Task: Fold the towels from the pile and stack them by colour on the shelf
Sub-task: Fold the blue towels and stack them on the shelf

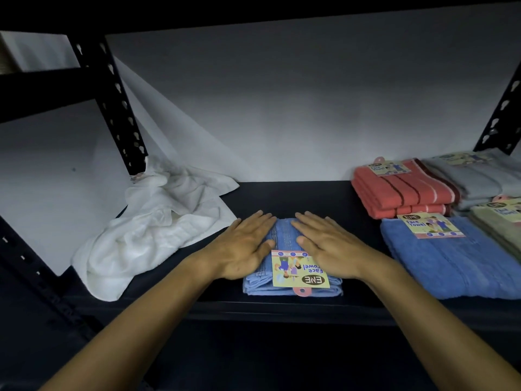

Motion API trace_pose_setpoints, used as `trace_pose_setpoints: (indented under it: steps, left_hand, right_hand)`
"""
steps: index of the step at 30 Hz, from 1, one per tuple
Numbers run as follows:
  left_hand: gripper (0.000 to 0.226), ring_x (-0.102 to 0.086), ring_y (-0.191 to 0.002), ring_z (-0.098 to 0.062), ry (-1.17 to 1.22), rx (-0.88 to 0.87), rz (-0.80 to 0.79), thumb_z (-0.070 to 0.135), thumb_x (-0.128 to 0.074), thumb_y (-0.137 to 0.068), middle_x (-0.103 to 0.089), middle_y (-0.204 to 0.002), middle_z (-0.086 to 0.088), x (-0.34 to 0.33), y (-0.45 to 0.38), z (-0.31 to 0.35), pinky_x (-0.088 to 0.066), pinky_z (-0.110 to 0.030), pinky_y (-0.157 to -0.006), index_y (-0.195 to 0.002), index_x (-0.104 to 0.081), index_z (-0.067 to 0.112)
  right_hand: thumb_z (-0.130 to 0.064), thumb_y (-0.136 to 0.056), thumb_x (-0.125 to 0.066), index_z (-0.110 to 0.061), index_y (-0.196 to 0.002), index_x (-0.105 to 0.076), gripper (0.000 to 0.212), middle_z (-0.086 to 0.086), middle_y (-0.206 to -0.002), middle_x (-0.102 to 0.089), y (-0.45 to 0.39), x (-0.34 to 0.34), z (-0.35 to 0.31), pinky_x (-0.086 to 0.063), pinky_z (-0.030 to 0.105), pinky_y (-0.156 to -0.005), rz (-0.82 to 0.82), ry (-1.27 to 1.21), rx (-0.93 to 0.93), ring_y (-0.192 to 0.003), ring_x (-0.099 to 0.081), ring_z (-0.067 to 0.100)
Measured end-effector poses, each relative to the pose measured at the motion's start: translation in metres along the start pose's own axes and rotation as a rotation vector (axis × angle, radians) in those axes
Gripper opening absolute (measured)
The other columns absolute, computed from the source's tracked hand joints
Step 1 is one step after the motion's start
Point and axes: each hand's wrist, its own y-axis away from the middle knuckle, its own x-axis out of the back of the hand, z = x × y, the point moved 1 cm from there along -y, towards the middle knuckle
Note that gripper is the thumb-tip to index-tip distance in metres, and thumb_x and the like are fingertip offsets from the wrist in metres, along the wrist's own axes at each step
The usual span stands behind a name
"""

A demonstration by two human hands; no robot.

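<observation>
Folded blue towel point(283, 235): front centre of dark shelf point(296, 196), paper label point(299, 268) on top. Left hand point(242, 245) and right hand point(328, 245) lie flat on it, fingers straight. Crumpled white towels point(158, 221): left. Folded coral towels point(403, 187), second blue towel point(451, 263), grey towels point(479, 176): right.

Head camera, close, facing down into shelf point(282, 309), upper edge perhaps shadowed

free: shelf point(296, 193) behind | blocked: white towels point(158, 221) left, stacks point(403, 187) right
</observation>
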Motion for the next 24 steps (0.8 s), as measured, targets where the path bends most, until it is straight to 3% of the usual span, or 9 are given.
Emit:
trace_pose_setpoints:
  steps: [7, 12, 14, 16, 18, 20, 24]
  left_hand:
    - [0.059, 0.016, -0.147, 0.001, -0.04, -0.011, -0.049, 0.048, -0.013, -0.105, 0.01, -0.164, 0.015, -0.007, -0.008, -0.012, 0.005, -0.036, -0.123, -0.156, 0.009, 0.029]
    - [0.058, 0.013, -0.147, 0.001, -0.014, -0.022, -0.037, 0.051, -0.014, -0.104, 0.005, -0.164, 0.015, -0.004, -0.009, -0.016, 0.006, -0.034, -0.122, -0.157, 0.005, 0.033]
    - [0.055, 0.007, -0.147, 0.002, 0.063, -0.062, 0.01, 0.051, -0.018, -0.104, -0.001, -0.164, 0.016, 0.002, -0.007, -0.018, 0.004, -0.026, -0.12, -0.156, -0.005, 0.038]
    - [0.049, 0.0, -0.147, 0.002, 0.121, -0.108, 0.063, 0.048, -0.024, -0.105, -0.007, -0.162, 0.02, 0.007, -0.005, -0.02, 0.0, -0.018, -0.114, -0.153, -0.017, 0.047]
    - [0.045, -0.007, -0.147, 0.0, 0.093, -0.131, 0.073, 0.046, -0.028, -0.105, -0.01, -0.162, 0.02, 0.008, -0.001, -0.022, -0.004, -0.018, -0.113, -0.15, -0.023, 0.051]
    - [0.045, -0.011, -0.147, -0.003, 0.059, -0.128, 0.075, 0.046, -0.028, -0.105, -0.014, -0.162, 0.016, 0.005, 0.003, -0.025, -0.004, -0.017, -0.113, -0.15, -0.026, 0.05]
    - [0.051, -0.022, -0.141, -0.005, -0.032, -0.079, 0.122, 0.056, -0.022, -0.1, -0.026, -0.157, 0.009, 0.001, 0.013, -0.029, -0.013, -0.019, -0.113, -0.15, -0.028, 0.047]
  right_hand:
    - [-0.04, -0.105, -0.01, -0.026, -0.153, 0.007, 0.053, -0.012, -0.159, 0.017, -0.009, -0.01, 0.006, 0.012, 0.032, -0.118, -0.101, 0.066, -0.047, -0.143, 0.019, 0.0]
    - [-0.041, -0.105, -0.013, -0.026, -0.154, 0.002, 0.053, -0.009, -0.161, 0.013, -0.006, -0.002, 0.005, 0.013, 0.034, -0.119, -0.084, 0.065, -0.036, -0.144, 0.018, 0.002]
    - [-0.039, -0.105, -0.022, -0.022, -0.155, -0.014, 0.053, -0.005, -0.163, 0.0, 0.001, 0.001, -0.003, 0.005, 0.036, -0.121, 0.048, 0.083, -0.037, -0.148, 0.009, 0.009]
    - [-0.038, -0.103, -0.032, -0.017, -0.146, -0.041, 0.048, 0.0, -0.156, -0.031, 0.017, -0.003, -0.021, -0.021, 0.041, -0.119, 0.328, 0.085, -0.005, -0.145, -0.022, 0.018]
    - [-0.045, -0.097, -0.034, -0.019, -0.13, -0.059, 0.048, -0.002, -0.132, -0.056, 0.036, -0.012, -0.047, -0.047, 0.038, -0.099, 0.523, 0.053, 0.059, -0.122, -0.05, 0.018]
    - [-0.056, -0.095, -0.032, -0.026, -0.129, -0.058, 0.052, -0.007, -0.123, -0.059, 0.049, -0.026, -0.066, -0.048, 0.031, -0.092, 0.478, 0.037, 0.11, -0.112, -0.054, 0.013]
    - [-0.063, -0.093, -0.033, -0.032, -0.126, -0.06, 0.052, -0.009, -0.122, -0.057, 0.053, -0.038, -0.055, -0.039, 0.04, -0.108, 0.335, 0.183, 0.14, -0.116, -0.053, 0.016]
